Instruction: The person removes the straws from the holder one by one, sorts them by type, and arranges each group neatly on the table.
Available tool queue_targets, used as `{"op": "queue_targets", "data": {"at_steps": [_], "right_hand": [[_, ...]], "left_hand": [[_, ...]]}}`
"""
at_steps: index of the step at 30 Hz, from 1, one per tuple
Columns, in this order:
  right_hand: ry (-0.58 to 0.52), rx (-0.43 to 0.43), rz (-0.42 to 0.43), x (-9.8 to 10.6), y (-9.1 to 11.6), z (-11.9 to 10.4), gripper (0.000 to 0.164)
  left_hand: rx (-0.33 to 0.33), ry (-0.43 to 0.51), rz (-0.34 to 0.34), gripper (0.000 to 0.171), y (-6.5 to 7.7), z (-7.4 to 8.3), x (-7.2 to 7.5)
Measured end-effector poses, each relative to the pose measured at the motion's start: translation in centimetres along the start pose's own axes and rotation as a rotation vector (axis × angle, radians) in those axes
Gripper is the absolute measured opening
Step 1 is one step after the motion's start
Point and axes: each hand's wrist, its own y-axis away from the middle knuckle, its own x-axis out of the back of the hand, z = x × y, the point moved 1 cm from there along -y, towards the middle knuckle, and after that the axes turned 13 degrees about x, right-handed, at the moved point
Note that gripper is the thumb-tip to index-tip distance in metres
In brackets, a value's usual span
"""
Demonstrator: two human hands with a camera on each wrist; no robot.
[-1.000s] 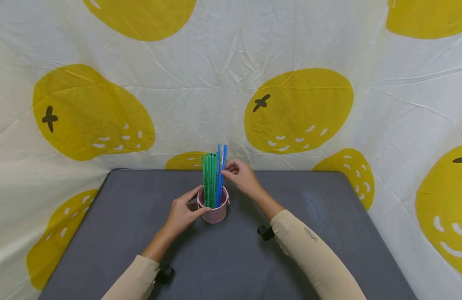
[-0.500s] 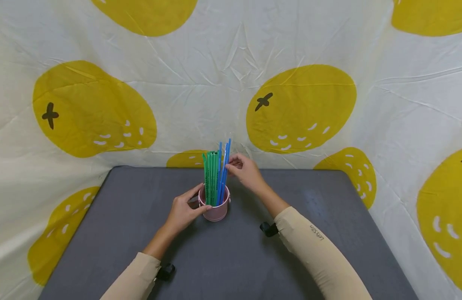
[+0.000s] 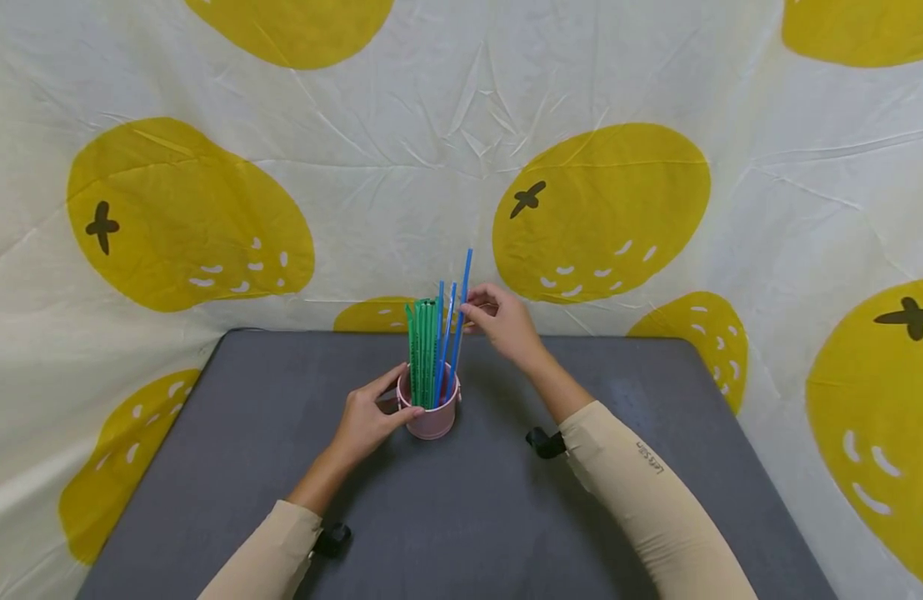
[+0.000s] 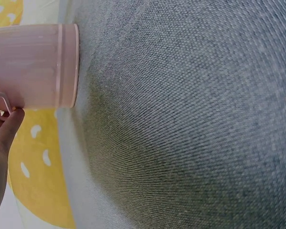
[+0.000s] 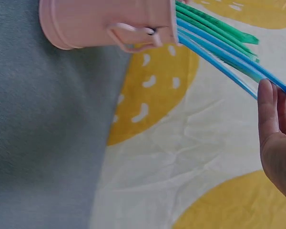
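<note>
A pink bucket (image 3: pixel 433 425) with small side handles stands upright on the table. Green straws (image 3: pixel 424 350) with dark print, seemingly in wrappers, fill its left side; a few blue straws (image 3: pixel 440 333) lean at the right. My left hand (image 3: pixel 366 421) holds the bucket by its left side, thumb at the front rim. Between thumb and fingers, my right hand (image 3: pixel 502 321) pinches one blue straw (image 3: pixel 467 267), which rises above the others with its lower end inside the bucket. In the right wrist view, that straw (image 5: pixel 229 47) slants from the bucket's mouth to the fingertips.
The dark grey table (image 3: pixel 461 517) reaches back to a whitish cloth (image 3: pixel 401 200) printed with large yellow fruit. A black wrist camera sits on each sleeve, the left one (image 3: pixel 332 541) and the right one (image 3: pixel 544 443).
The right hand has risen and moved right, drawing one blue straw partway up and apart from the other blue ones. The left hand has stayed on the bucket.
</note>
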Motion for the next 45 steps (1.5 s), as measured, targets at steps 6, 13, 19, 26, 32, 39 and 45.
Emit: {"op": "queue_targets", "data": {"at_steps": [6, 13, 19, 26, 32, 39, 45], "right_hand": [[-0.038, 0.057, 0.03, 1.3, -0.8, -1.8, 0.021], [-0.127, 0.127, 0.118, 3.4, -1.8, -3.4, 0.027], [-0.172, 0.137, 0.166, 5.2, -1.9, -4.2, 0.024], [-0.174, 0.123, 0.202, 7.1, -1.3, -3.7, 0.016], [-0.121, 0.044, 0.212, 8.1, 0.2, -2.1, 0.019], [-0.084, -0.048, 0.197, 8.3, 2.3, 0.8, 0.032], [-0.065, -0.097, 0.177, 7.5, 4.4, 3.4, 0.033]], "left_hand": [[0.0, -0.023, 0.0, 0.08, -0.1, -0.1, 0.1], [-0.003, -0.036, -0.004, 0.081, -0.1, -0.2, 0.0], [-0.008, -0.037, 0.004, 0.08, -0.1, -0.2, 0.1], [-0.007, -0.034, 0.0, 0.08, -0.1, -0.3, 0.1], [-0.012, -0.038, 0.002, 0.079, -0.2, -0.3, 0.0], [-0.009, -0.042, -0.001, 0.079, -0.2, -0.3, 0.1], [-0.014, -0.043, -0.001, 0.08, -0.2, -0.3, 0.0]]}}
